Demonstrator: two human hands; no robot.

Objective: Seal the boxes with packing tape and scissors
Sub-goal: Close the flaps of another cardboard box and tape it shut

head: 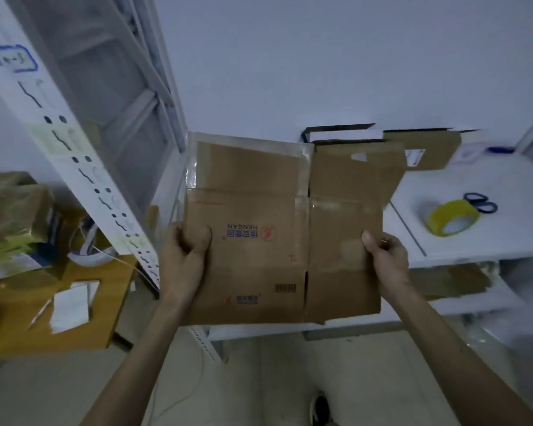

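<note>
White table [502, 182] right; flattened box [259, 216] gripped between hands [183, 259] [388, 261].

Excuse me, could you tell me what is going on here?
A person holds a flattened cardboard box up with both hands, the left hand gripping its left edge and the right hand its right edge. The yellow tape roll and the scissors lie on the white table to the right, touched by neither hand. The box is not yet opened up.

Your tally: one flattened box [259, 229]. Two grips: left grip [186, 256], right grip [385, 256]. One tape roll [451, 221]. One pair of scissors [480, 202]. Two other flat cartons: dark-edged carton [339, 135], brown carton [425, 149].
</note>
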